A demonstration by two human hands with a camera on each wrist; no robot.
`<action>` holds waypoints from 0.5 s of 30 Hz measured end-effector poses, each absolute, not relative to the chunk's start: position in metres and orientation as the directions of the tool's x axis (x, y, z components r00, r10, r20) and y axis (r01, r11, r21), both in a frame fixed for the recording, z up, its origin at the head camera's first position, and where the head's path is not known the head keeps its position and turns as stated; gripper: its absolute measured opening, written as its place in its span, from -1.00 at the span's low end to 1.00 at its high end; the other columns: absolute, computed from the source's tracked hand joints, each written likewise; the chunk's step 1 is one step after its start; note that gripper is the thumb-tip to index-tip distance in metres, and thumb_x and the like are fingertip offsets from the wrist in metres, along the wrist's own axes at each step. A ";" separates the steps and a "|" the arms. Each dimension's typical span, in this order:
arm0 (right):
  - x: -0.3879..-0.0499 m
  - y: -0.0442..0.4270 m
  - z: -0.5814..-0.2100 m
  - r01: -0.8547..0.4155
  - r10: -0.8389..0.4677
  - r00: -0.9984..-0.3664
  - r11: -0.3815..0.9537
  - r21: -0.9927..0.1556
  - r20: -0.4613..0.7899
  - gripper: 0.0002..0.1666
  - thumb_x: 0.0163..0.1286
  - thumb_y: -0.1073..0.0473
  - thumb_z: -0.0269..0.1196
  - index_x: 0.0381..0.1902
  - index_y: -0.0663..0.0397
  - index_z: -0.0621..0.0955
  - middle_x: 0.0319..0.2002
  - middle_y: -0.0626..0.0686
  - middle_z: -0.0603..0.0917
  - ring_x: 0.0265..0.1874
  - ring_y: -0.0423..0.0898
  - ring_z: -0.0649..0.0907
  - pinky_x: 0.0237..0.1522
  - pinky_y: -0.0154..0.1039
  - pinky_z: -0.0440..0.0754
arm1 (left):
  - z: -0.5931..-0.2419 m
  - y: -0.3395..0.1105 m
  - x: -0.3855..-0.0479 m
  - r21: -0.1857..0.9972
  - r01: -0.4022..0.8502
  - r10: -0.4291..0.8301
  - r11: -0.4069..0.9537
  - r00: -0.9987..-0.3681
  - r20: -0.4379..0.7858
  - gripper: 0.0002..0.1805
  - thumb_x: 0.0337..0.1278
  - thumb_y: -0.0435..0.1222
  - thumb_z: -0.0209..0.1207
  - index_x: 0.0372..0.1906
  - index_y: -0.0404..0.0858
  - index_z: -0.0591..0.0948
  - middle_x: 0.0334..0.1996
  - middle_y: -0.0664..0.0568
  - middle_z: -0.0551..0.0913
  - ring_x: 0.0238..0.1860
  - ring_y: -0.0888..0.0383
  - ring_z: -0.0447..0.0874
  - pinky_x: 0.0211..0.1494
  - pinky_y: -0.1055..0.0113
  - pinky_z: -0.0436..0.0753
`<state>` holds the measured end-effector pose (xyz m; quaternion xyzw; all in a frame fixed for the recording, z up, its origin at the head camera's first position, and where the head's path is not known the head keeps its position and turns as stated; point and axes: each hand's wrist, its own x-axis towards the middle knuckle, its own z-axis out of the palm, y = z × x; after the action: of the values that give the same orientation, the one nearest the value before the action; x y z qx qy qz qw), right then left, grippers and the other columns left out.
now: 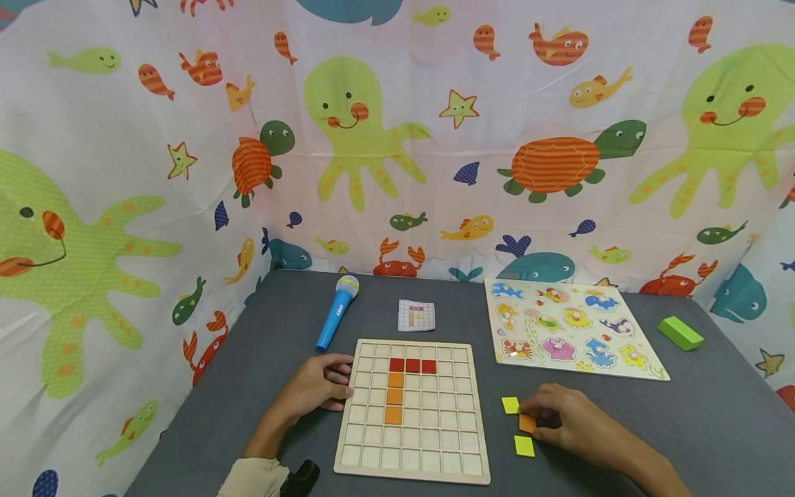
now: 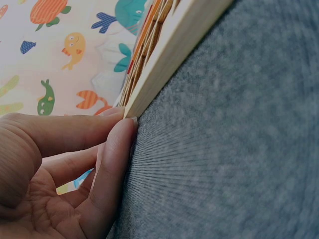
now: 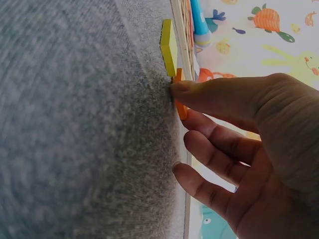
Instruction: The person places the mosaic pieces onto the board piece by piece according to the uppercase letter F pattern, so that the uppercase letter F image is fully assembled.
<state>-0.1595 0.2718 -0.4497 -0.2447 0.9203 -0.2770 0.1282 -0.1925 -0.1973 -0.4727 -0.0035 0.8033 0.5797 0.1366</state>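
Head view: our left hand (image 1: 318, 385) pinches the gridded wooden board (image 1: 434, 440) by its edge; right of the board, our right hand (image 1: 571, 420) pinches a flat orange tile (image 1: 526, 423) between square yellow tiles (image 1: 524, 446)

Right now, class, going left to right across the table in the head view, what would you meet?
Left hand → wooden grid board → farther yellow tile → right hand → green block.
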 end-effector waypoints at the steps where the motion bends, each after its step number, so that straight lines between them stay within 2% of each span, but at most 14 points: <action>1: -0.159 0.272 -0.450 -0.380 -0.521 -0.848 0.726 -0.573 -0.097 -0.63 0.29 0.04 0.55 0.05 -0.11 0.79 -0.19 -0.22 0.61 -0.26 -0.32 0.52 -0.28 -0.37 0.57 | -0.473 -0.197 -0.193 0.930 -0.164 0.152 0.329 -0.963 -0.224 -0.31 0.10 -0.51 0.46 0.39 -0.37 0.56 0.05 -0.17 0.62 -0.15 0.07 0.71 -0.27 0.12 0.86; 10: -0.160 0.261 -0.444 -0.393 -0.509 -0.858 0.737 -0.550 -0.068 -0.60 0.31 -0.06 0.54 0.05 -0.09 0.78 -0.22 -0.23 0.59 -0.28 -0.33 0.51 -0.32 -0.38 0.53 | -0.473 -0.197 -0.193 0.929 -0.166 0.147 0.330 -0.963 -0.225 -0.31 0.10 -0.51 0.46 0.39 -0.37 0.56 0.05 -0.16 0.63 -0.14 0.07 0.70 -0.27 0.12 0.86; 15: -0.162 0.253 -0.441 -0.425 -0.535 -0.843 0.719 -0.550 -0.048 -0.61 0.34 -0.05 0.51 0.07 -0.09 0.79 -0.21 -0.24 0.57 -0.27 -0.34 0.50 -0.30 -0.38 0.52 | -0.472 -0.197 -0.193 0.930 -0.165 0.154 0.328 -0.962 -0.225 -0.31 0.11 -0.50 0.46 0.40 -0.37 0.56 0.06 -0.17 0.62 -0.14 0.07 0.71 -0.26 0.12 0.86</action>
<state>-0.1622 0.2532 -0.4412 -0.2605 0.9214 -0.2696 0.1021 -0.1927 -0.1971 -0.4725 -0.0034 0.8030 0.5798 0.1378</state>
